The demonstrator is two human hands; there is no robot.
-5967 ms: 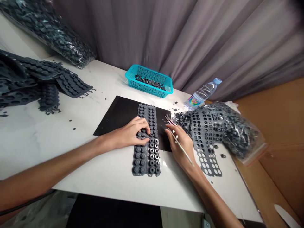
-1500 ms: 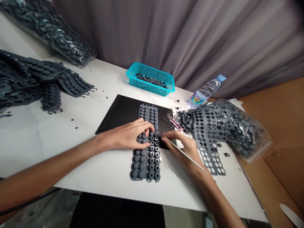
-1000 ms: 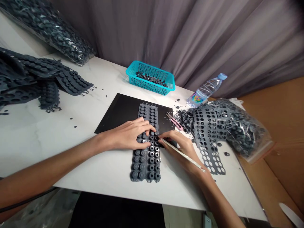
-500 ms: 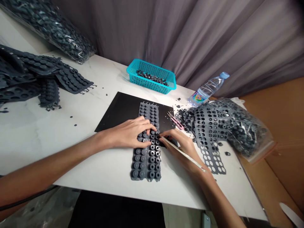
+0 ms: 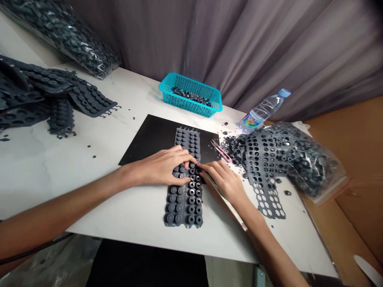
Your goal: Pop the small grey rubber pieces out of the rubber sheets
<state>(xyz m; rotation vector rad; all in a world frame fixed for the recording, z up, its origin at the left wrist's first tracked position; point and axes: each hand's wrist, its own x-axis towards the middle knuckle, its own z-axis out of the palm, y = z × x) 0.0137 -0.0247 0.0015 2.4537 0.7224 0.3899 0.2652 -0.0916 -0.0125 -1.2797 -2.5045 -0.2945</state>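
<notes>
A dark grey rubber sheet of small round parts [image 5: 185, 199] lies lengthwise across a black mat [image 5: 149, 137] on the white table. My left hand [image 5: 163, 167] lies on the sheet's middle, fingers curled and pressing it down. My right hand [image 5: 223, 179] pinches a thin pale stick [image 5: 229, 207] like a pen. The stick's tip meets the sheet's right column, right beside my left fingertips. The stick's far end slants back under my right wrist.
Pink snips [image 5: 220, 150] lie right of the sheet. A punched-out rubber sheet [image 5: 265, 175] and a clear bag of parts [image 5: 308, 163] sit further right. A teal basket [image 5: 191, 95] with parts and a water bottle [image 5: 263, 111] stand behind. More rubber sheets [image 5: 44, 99] are piled at left.
My right hand has shifted left from near the snips to the sheet's right column, bringing the stick's tip against it. My left hand stays pressed on the sheet.
</notes>
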